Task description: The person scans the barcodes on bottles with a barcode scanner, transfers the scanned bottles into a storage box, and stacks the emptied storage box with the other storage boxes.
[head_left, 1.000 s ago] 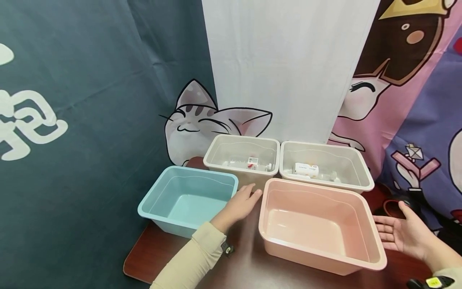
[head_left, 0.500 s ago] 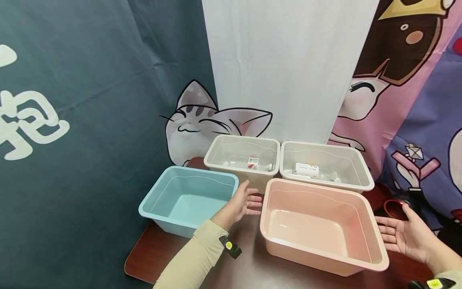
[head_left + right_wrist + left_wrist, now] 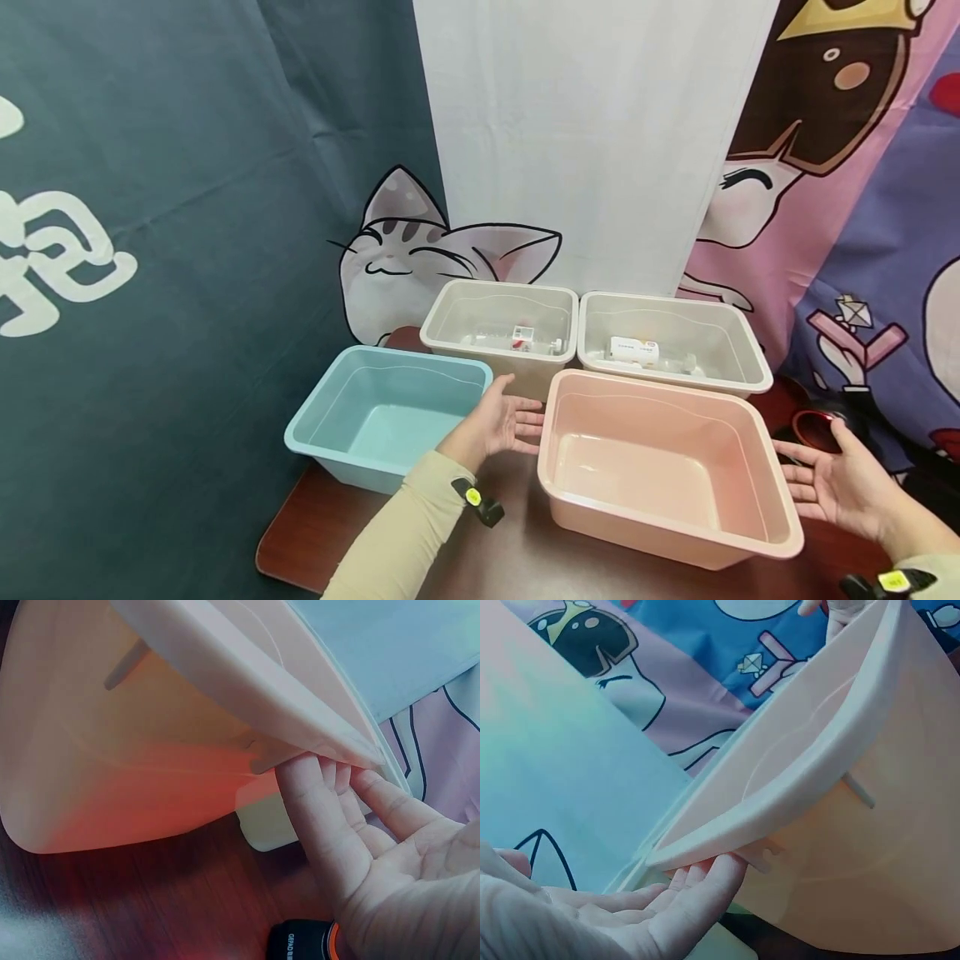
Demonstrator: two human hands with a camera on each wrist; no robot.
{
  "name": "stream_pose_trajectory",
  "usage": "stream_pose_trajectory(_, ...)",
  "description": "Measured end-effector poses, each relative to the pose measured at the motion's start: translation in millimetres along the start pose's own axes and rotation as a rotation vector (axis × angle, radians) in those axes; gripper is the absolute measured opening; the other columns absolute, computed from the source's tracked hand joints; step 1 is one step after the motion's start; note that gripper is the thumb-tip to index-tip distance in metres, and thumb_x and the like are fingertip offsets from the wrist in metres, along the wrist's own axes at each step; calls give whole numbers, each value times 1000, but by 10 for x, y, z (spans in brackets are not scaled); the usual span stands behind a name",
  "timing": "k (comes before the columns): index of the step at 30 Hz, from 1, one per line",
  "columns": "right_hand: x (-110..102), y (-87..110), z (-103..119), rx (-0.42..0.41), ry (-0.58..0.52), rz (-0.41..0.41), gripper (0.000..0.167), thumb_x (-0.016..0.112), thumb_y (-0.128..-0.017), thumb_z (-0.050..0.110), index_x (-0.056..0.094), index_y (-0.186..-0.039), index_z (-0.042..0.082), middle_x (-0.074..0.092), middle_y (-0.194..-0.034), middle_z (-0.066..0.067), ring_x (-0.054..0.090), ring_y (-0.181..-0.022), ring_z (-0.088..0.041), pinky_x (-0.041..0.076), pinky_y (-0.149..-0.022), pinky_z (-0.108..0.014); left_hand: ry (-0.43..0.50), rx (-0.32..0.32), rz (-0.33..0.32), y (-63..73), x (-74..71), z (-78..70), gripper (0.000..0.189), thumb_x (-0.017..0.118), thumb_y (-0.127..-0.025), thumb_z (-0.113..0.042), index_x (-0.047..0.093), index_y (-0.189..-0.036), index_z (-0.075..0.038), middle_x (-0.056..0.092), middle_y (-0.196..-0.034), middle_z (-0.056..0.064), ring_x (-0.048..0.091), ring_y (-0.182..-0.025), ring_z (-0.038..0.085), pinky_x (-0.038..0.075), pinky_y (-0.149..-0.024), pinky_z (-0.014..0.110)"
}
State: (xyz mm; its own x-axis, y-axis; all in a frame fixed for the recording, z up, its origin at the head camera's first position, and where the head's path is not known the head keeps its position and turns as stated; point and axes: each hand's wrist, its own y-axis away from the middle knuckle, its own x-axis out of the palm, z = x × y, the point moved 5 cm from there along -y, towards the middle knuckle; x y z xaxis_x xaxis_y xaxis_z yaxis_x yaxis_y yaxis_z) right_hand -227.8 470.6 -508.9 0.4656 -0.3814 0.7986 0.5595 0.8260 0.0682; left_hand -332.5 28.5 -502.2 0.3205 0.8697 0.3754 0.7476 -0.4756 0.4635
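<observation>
A pink plastic tub [image 3: 637, 479], with nothing inside, stands on the table between my two hands. My left hand [image 3: 498, 425] is at its left side with fingers extended; in the left wrist view its fingertips [image 3: 724, 871] reach under the tub's rim. On the opposite side is my right hand [image 3: 855, 487], palm turned toward the tub and thumb up. The right wrist view has those fingers [image 3: 307, 795] tucked up beneath the rim, fairly straight. The tub's base is level on the tabletop.
A blue tub [image 3: 390, 429] stands to the left, close to my left forearm. Behind are two beige tubs, the left one [image 3: 498, 292] and the right one [image 3: 667, 308], each with a clear plastic bottle lying inside. A dark object with a red ring [image 3: 813, 429] sits at right.
My left hand has turned from palm down to thumb up, with its fingers now extended toward the pink tub's side. My right hand stays by the tub's right side.
</observation>
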Motion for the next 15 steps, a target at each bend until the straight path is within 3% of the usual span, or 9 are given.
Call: stream_pose_trajectory(15,106,-95,68,11,84,-57,114,-6,-80,86,62,-141,18,60,-138,-20,55,-132,-31,39,-113,-50,44,7,-9,26,-36,-35,88,22,-99,-61,36,-150,9,45,-147,33,45,-136,48,38,-105,69)
